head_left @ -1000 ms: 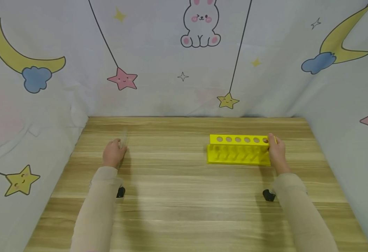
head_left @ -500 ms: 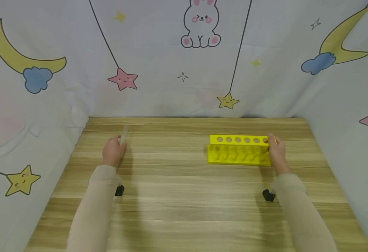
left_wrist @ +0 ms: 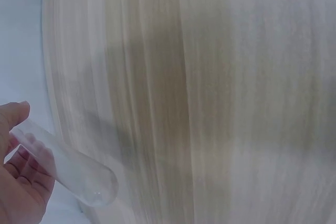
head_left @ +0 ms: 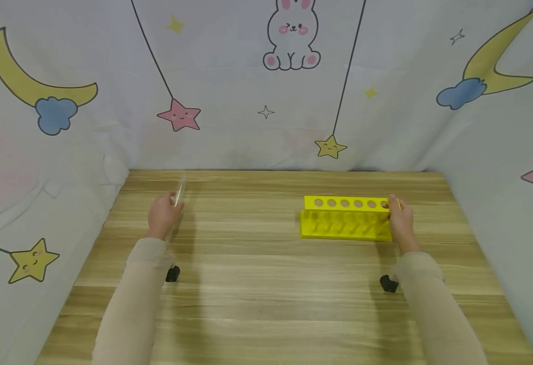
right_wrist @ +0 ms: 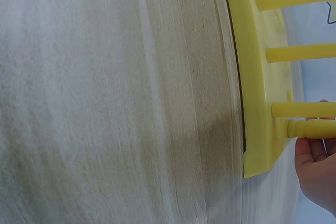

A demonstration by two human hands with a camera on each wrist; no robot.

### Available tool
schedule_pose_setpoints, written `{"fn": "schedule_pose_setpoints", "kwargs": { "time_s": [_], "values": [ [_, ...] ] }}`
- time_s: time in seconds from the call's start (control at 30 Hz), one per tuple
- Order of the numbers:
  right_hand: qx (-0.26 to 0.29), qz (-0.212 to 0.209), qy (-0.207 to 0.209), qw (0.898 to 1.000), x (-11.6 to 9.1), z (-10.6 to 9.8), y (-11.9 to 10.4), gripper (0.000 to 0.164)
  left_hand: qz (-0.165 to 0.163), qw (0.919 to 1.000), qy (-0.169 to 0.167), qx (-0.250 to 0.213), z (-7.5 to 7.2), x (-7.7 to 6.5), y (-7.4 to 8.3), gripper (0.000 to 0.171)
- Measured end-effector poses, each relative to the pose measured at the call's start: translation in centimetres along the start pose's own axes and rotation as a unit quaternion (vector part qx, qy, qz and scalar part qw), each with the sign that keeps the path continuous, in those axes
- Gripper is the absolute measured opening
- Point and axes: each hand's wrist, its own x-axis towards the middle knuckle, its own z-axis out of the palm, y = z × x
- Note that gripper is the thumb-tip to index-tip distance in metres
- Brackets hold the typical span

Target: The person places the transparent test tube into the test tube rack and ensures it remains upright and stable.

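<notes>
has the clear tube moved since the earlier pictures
Yes, the clear tube has moved: its upper end shows nearer the table's back edge in the head view.

The place is a small, boxed-in spot with pale cloth [head_left: 230, 101] on three sides, its print of a rabbit [head_left: 292, 38], stars [head_left: 182, 115], moons [head_left: 25, 83] and clouds [head_left: 55, 116] in the manner of a child's room. Soft creases show it is hung fabric, meeting a wood-grain bench [head_left: 266, 284]; what building lies beyond cannot be told. The clear tube [left_wrist: 86, 177] and yellow rack [head_left: 346, 234] are lab-type ware amid this nursery look.
</notes>
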Motion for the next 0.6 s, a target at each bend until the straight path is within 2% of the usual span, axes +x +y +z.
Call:
{"fn": "schedule_pose_setpoints", "kwargs": {
  "time_s": [0.37,0.6],
  "values": [
    [-0.009,-0.003,0.001,1.0,-0.17,0.04,-0.14,0.041,0.001,0.9987,0.047,-0.021,-0.45,0.14,0.39,0.045],
    [-0.012,-0.007,0.002,1.0,-0.09,0.04,-0.07,0.04,-0.008,0.9979,0.057,-0.03,-0.66,0.24,0.41,0.045]
  ]
}}
